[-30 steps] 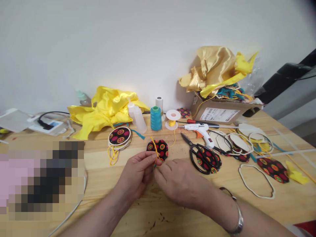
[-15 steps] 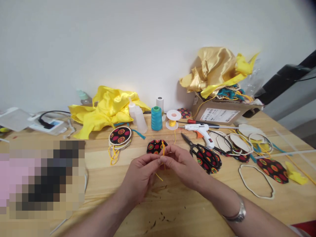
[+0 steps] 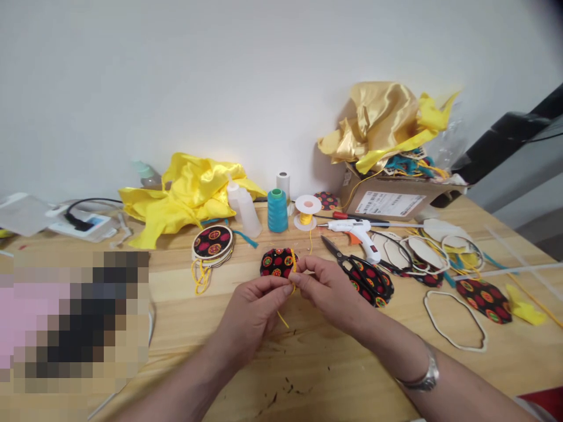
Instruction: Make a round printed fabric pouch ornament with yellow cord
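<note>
In the head view my left hand (image 3: 259, 308) and my right hand (image 3: 323, 290) meet over the middle of the table. Both pinch a thin yellow cord (image 3: 294, 261) between thumb and forefinger. The cord rises in a strand above the fingertips, and a loose end hangs below my left fingers. Just behind the hands lies a black fabric piece (image 3: 275, 264) with red and orange round motifs, partly covered by cord and fingers. To the right of my right hand, black-handled scissors (image 3: 352, 261) rest on a similar patterned piece (image 3: 376, 287).
A white glue gun (image 3: 358, 231), a spool of yellow cord (image 3: 305, 220) and a teal thread cone (image 3: 277, 214) stand behind. Yellow satin (image 3: 189, 193) lies back left, near a fabric-covered hoop (image 3: 213, 242). A cardboard box (image 3: 382, 196) holds cloth; a wooden frame (image 3: 455, 331) lies right.
My right fingers have shifted slightly right and away from my left fingertips, showing more of the cord between them. The view has moved a little.
</note>
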`<state>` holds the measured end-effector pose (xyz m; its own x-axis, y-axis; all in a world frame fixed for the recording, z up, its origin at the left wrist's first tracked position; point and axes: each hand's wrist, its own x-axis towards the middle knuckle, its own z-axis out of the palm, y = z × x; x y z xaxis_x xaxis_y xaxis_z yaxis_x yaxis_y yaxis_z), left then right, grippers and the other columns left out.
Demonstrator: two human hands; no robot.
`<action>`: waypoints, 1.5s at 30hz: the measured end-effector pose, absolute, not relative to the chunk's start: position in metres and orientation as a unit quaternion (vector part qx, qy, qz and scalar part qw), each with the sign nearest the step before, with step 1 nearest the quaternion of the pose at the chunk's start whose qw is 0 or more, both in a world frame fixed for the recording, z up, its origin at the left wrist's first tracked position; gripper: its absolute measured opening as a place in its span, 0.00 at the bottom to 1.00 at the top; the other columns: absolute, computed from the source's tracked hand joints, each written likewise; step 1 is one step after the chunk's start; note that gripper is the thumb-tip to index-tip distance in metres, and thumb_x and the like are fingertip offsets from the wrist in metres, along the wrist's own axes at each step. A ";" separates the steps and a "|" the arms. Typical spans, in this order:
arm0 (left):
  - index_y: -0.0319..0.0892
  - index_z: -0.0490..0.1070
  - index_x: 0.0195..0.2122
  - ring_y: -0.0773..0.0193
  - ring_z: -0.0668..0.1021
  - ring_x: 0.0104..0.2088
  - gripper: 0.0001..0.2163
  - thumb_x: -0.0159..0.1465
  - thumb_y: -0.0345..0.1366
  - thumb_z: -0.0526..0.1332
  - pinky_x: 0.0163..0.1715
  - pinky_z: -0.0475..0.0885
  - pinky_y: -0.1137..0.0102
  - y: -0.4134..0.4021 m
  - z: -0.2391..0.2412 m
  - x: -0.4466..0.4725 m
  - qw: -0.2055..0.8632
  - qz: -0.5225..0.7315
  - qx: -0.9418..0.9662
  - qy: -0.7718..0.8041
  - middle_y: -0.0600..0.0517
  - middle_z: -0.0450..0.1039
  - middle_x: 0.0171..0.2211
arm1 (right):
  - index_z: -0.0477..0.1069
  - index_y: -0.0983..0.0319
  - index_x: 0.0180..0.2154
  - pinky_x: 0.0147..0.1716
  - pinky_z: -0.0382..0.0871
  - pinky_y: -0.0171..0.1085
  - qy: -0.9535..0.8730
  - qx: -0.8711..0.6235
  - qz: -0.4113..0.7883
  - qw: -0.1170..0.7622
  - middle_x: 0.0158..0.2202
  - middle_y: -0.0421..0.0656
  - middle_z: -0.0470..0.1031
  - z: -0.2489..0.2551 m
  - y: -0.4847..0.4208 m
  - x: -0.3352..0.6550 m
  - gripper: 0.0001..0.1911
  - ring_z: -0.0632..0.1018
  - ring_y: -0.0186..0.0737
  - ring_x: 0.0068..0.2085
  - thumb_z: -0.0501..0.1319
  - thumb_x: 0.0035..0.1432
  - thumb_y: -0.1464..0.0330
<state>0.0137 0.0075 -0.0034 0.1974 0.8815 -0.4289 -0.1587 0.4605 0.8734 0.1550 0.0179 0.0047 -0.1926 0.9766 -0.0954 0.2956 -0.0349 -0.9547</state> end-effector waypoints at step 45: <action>0.41 0.75 0.26 0.62 0.73 0.41 0.07 0.56 0.37 0.60 0.41 0.66 0.69 0.013 -0.009 0.003 0.455 0.404 0.585 0.536 0.48 0.69 0.43 | 0.64 0.63 0.23 0.28 0.56 0.32 -0.690 -0.561 0.341 0.305 0.22 0.37 0.66 0.004 0.029 0.167 0.07 0.66 0.31 0.27 0.56 0.53 0.72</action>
